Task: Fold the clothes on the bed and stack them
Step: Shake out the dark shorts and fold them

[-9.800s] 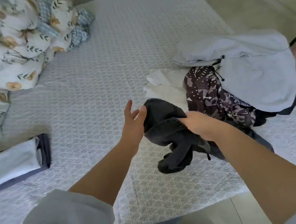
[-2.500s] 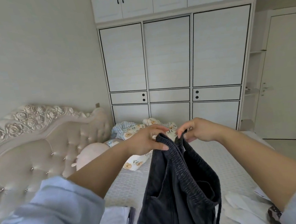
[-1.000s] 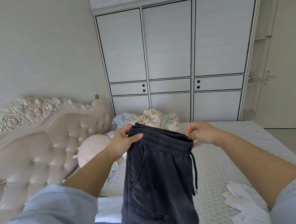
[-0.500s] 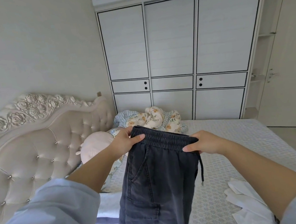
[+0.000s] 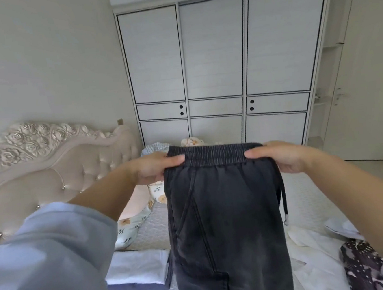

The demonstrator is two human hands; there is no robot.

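Note:
Dark grey trousers with an elastic waistband hang in the air in front of me, above the bed. My left hand pinches the waistband's left end, thumb on the front. At the right end my right hand pinches it the same way. A drawstring dangles at the trousers' right side. On the bed at lower left lies a stack of folded clothes, white on top of dark blue. A white garment and a dark patterned garment lie unfolded at lower right.
A floral quilt is bunched near the tufted headboard on the left. Across the far wall stands a white wardrobe, with a door at right.
My hands have pulled apart along the waistband, stretching it flat and wide. The trousers now hang squarely facing me, a little nearer the camera.

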